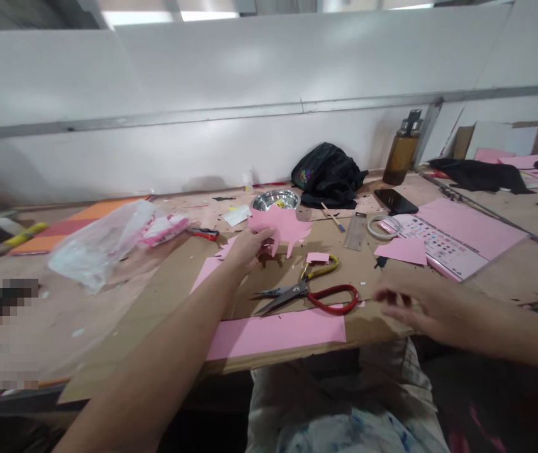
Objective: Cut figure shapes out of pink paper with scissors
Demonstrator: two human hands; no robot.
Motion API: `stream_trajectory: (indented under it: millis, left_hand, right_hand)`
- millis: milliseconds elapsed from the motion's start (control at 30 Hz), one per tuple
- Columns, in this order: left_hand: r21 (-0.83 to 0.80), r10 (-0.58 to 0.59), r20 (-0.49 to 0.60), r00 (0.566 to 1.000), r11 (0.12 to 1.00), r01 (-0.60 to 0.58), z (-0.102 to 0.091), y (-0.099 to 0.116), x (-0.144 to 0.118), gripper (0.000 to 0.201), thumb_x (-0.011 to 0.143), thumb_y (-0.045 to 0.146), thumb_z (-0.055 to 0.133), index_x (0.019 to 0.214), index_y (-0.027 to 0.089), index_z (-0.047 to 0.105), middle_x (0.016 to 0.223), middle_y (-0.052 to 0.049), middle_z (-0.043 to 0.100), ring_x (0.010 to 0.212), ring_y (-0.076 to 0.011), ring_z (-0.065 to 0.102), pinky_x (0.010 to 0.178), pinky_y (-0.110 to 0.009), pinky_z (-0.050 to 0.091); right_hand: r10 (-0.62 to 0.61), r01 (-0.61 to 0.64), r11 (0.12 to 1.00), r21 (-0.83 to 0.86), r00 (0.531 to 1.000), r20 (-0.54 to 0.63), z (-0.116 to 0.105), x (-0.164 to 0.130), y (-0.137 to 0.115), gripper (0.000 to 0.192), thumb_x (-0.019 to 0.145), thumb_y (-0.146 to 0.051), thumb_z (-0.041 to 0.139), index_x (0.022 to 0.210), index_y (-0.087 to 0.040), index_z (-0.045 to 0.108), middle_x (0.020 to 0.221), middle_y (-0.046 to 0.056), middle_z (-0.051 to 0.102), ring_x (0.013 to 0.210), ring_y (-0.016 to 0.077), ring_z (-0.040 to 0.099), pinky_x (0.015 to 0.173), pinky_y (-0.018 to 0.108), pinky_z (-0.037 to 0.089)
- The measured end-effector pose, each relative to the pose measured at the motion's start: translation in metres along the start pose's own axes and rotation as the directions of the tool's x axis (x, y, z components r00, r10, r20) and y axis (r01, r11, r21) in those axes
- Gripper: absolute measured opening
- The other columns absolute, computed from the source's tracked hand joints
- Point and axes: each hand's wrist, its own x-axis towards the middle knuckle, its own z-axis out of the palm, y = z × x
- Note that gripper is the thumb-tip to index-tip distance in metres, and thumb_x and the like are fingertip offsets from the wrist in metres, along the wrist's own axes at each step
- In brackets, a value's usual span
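Note:
My left hand [251,246] is closed on a pink paper cutout [280,225] with a jagged outline and leg-like strips, held over the cardboard sheet [245,286]. Below and to its right lie scissors [297,289] with one red and one yellow handle loop, their blades parted. A small pink scrap [318,258] rests on the yellow loop. My right hand [410,305], slightly blurred, hovers near the front edge to the right of the scissors; its fingers are loosely bent and apart, with nothing seen in them. A pink paper strip [278,332] lies along the front edge.
Behind the cutout stand a steel bowl [262,200], a black cloth bag [329,175] and a brown bottle [401,154]. To the right are a phone [396,202], a tape roll [384,227] and pink sheets [481,226]. A plastic bag [101,242] lies left.

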Motion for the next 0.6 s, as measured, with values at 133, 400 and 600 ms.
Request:
stream_trajectory:
  millis: [133,400,600]
  left_hand:
    - [0.009,0.023,-0.024,0.999,1.0,-0.023,-0.001,-0.006,0.003,0.028,0.07,0.031,0.07,0.052,0.02,0.052,0.045,0.001,0.051,0.043,-0.0102,0.044,0.041,-0.022,0.031]
    - [-0.008,0.034,-0.088,0.996,0.999,-0.035,-0.002,-0.006,0.004,0.022,0.062,0.025,0.076,0.056,0.019,0.056,0.046,0.001,0.054,0.045,-0.0105,0.045,0.042,-0.022,0.031]
    - [-0.051,0.03,-0.097,0.995,0.998,-0.035,0.0,-0.001,0.003,0.023,0.058,0.027,0.082,0.061,0.018,0.061,0.053,-0.002,0.061,0.048,-0.0116,0.051,0.044,-0.022,0.036]
  right_hand:
    - [-0.078,0.078,0.997,0.006,0.996,-0.033,0.008,0.082,-0.007,0.035,0.097,-0.035,0.053,0.125,-0.018,0.067,0.12,0.014,0.07,0.11,0.027,0.066,0.092,0.039,0.052]
    - [-0.207,0.209,0.978,-0.004,0.97,0.127,0.052,0.146,0.016,0.032,0.099,-0.024,0.05,0.121,-0.015,0.073,0.129,0.015,0.069,0.119,0.0268,0.063,0.103,0.038,0.048]
    - [-0.085,0.085,0.996,-0.002,0.994,0.064,0.044,0.148,0.017,0.031,0.096,-0.015,0.049,0.104,-0.018,0.079,0.108,0.011,0.078,0.096,0.0232,0.07,0.088,0.033,0.051]
